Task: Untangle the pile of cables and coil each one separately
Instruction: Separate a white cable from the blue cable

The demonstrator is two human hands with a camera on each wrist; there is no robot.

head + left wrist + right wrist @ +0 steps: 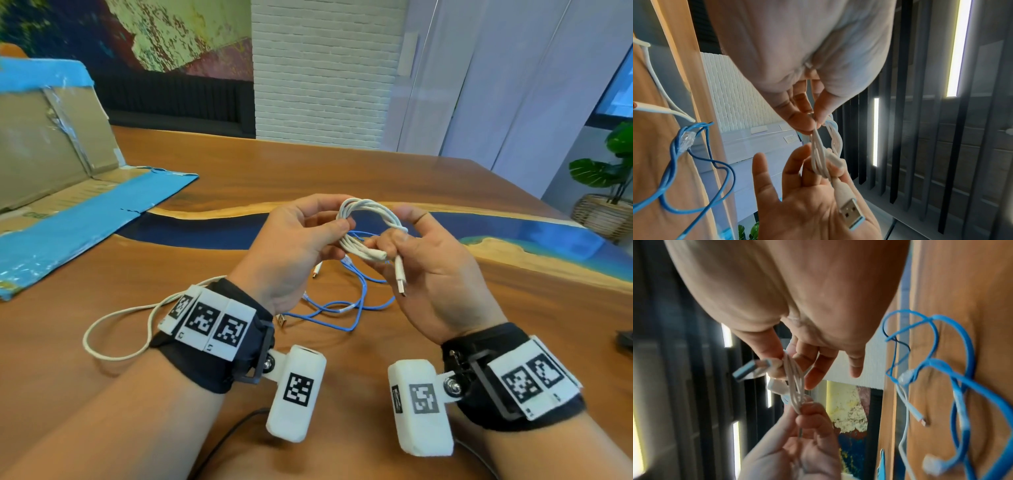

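Both hands hold a white USB cable (368, 209) wound into a small coil above the table. My left hand (339, 229) pinches the coil's left side between thumb and fingers (813, 123). My right hand (394, 233) grips the right side, and the USB plug (400, 282) hangs down over its palm (851, 214). In the right wrist view the coil (795, 386) spans between the two hands. A blue network cable (342, 308) lies in loose, crossed loops on the table below the hands. A second white cable (113, 322) lies in a loop at the left and runs under my left wrist.
The wooden table (513, 325) has a blue resin band across it. A flattened cardboard box with blue tape (51, 164) stands at the far left. A potted plant in a basket (609, 192) is beyond the right edge. A black cable (233, 431) trails near me.
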